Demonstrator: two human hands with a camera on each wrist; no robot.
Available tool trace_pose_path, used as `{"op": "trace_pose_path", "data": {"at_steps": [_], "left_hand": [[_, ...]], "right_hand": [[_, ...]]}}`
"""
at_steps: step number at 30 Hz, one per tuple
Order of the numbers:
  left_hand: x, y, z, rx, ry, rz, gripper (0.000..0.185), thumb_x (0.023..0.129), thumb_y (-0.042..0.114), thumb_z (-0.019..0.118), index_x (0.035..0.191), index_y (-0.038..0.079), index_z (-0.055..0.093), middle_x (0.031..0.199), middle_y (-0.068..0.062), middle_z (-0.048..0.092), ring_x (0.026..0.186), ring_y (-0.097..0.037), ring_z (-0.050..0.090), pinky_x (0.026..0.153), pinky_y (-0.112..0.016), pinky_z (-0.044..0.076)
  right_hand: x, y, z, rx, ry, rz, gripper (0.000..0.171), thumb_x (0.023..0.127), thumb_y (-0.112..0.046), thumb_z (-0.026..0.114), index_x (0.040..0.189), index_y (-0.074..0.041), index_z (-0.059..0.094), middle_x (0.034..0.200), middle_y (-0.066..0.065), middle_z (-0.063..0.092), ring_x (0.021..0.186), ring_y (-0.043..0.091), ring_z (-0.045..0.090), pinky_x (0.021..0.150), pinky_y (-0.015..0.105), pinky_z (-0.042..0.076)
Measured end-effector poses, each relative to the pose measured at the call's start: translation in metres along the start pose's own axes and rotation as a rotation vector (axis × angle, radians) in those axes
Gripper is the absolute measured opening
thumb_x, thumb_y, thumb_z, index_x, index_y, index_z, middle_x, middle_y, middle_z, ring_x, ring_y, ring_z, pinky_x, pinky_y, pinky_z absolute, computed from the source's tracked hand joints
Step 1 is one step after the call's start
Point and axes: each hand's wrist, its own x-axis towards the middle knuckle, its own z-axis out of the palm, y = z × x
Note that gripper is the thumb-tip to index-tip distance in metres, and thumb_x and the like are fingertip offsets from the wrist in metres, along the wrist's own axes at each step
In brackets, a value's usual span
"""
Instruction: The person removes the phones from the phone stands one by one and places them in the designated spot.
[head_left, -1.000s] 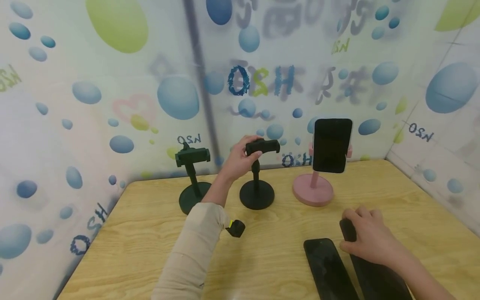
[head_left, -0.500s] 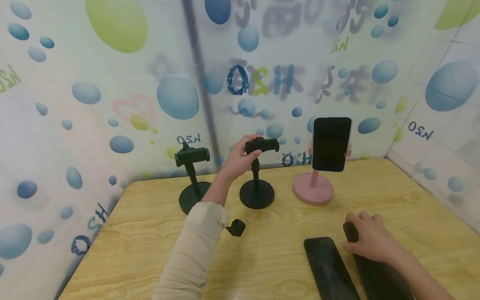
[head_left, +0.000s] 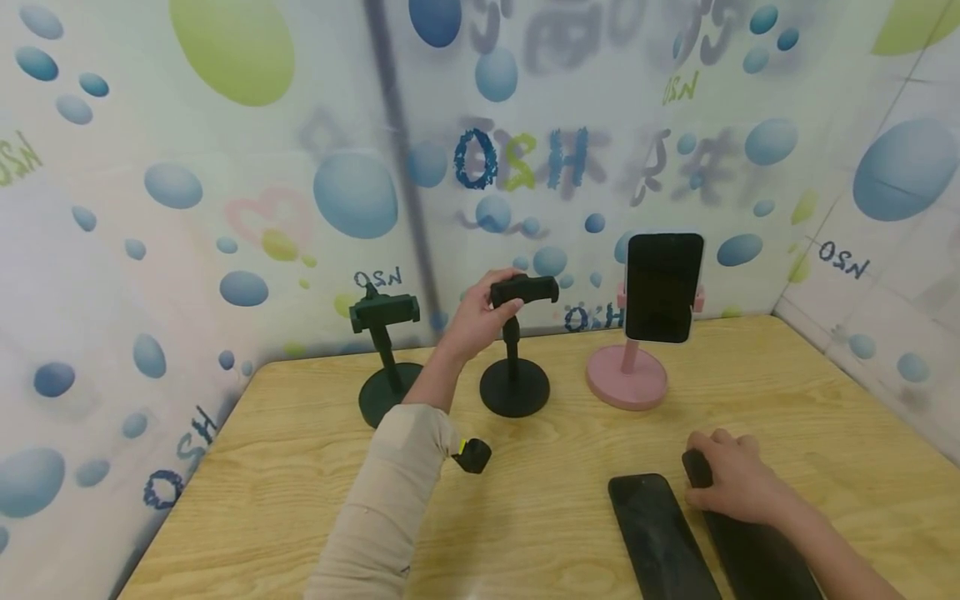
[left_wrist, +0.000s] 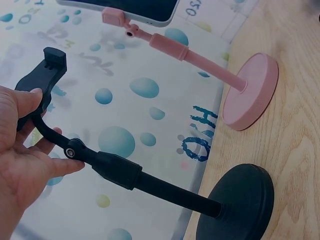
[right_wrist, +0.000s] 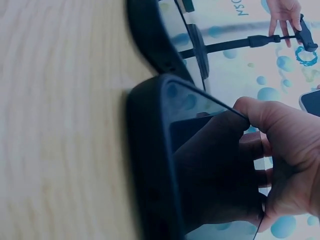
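My left hand (head_left: pixel 471 321) grips the clamp head of the middle black phone stand (head_left: pixel 514 392), thumb and fingers curled round it. In the left wrist view that hand (left_wrist: pixel 20 155) holds the clamp (left_wrist: pixel 47 75) above the stem and round base (left_wrist: pixel 240 205). My right hand (head_left: pixel 738 482) holds the far end of a black phone (head_left: pixel 757 558) lying flat near the table's front right. In the right wrist view its fingers (right_wrist: pixel 285 150) curl over the edge of that phone (right_wrist: pixel 155 165). A second black phone (head_left: pixel 656 533) lies just to its left.
A pink stand (head_left: pixel 627 379) holding a phone (head_left: pixel 663 287) upright is right of the black one. A dark green stand (head_left: pixel 386 367) is at the back left. Patterned walls close in the wooden table (head_left: pixel 315 467) on three sides.
The fingers of my right hand have drawn in slightly around the phone's far end. My left hand stays on the stand's clamp.
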Motion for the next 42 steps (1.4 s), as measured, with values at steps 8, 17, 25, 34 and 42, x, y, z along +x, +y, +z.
{"op": "trace_pose_path", "data": {"at_steps": [8,17,25,34,42], "left_hand": [[0.011,-0.022,0.001,0.000,0.008,0.017,0.039,0.091,0.012,0.053,0.130,0.015,0.046,0.129,-0.006,0.045,0.121,-0.024,0.040,0.090,-0.043,0.039],[0.011,-0.022,0.002,-0.001,0.025,0.011,0.039,0.091,0.012,0.053,0.129,0.015,0.047,0.128,-0.006,0.046,0.119,-0.024,0.042,0.089,-0.043,0.040],[0.011,-0.022,0.003,0.004,0.035,-0.004,0.038,0.091,0.012,0.053,0.129,0.016,0.047,0.129,-0.006,0.046,0.117,-0.023,0.043,0.087,-0.043,0.042],[0.011,-0.021,0.003,0.022,0.044,-0.025,0.039,0.091,0.014,0.054,0.129,0.017,0.047,0.129,-0.006,0.046,0.109,-0.024,0.048,0.084,-0.042,0.044],[0.011,-0.020,0.002,0.039,0.042,-0.025,0.040,0.090,0.015,0.054,0.130,0.018,0.047,0.130,-0.006,0.046,0.114,-0.023,0.045,0.087,-0.043,0.042]], "right_hand": [[0.003,0.005,0.009,0.014,-0.028,-0.016,0.046,0.061,-0.025,0.076,0.096,-0.007,0.052,0.084,0.008,0.046,0.074,0.031,0.038,0.059,0.037,0.031],[0.004,0.009,0.017,0.016,-0.020,-0.020,0.048,0.060,-0.029,0.079,0.094,-0.008,0.053,0.085,0.009,0.048,0.075,0.030,0.040,0.060,0.038,0.033],[0.004,0.007,0.017,0.020,-0.028,-0.007,0.045,0.060,-0.025,0.077,0.094,-0.007,0.053,0.085,0.010,0.048,0.074,0.032,0.041,0.058,0.039,0.034],[0.004,0.004,0.016,0.036,-0.059,0.042,0.047,0.062,-0.025,0.076,0.098,-0.006,0.054,0.087,0.011,0.047,0.076,0.035,0.040,0.054,0.038,0.037],[0.006,0.004,0.016,0.009,-0.084,0.092,0.050,0.062,-0.028,0.076,0.102,-0.007,0.054,0.092,0.013,0.047,0.080,0.037,0.042,0.050,0.040,0.039]]}}
